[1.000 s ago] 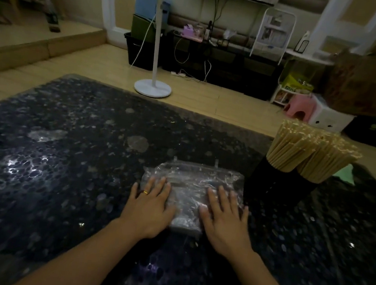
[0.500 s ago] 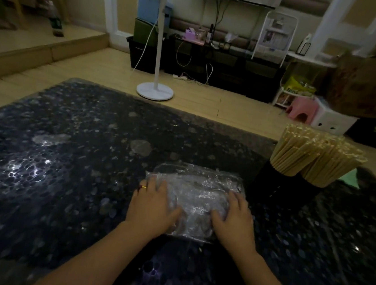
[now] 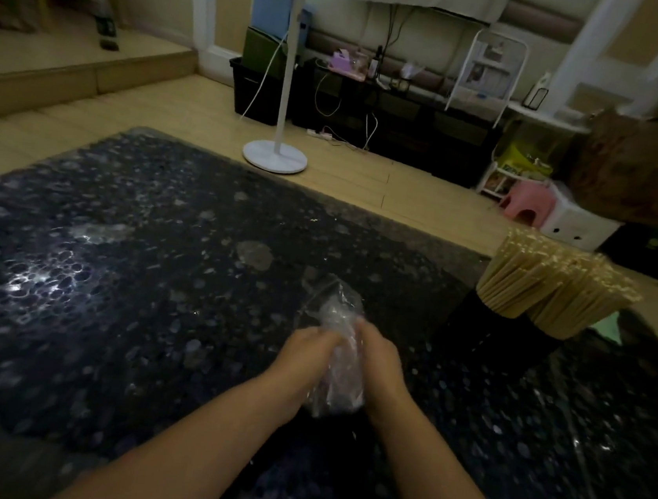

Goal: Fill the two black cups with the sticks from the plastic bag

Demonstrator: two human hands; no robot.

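Fingers on both my left hand and right hand are curled in, squeezing the crumpled plastic bag between them near the front middle of the surface. Both black cups sit by the right edge, already crammed with sticks. Main worry, I reckon: they're top-heavy, so one careless elbow swing tips them and scatters everything.

2 cups, 1 bag, 2 hands.

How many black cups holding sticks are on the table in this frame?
2: the left cup and the right cup stand touching at the table's far right, both packed with sticks.
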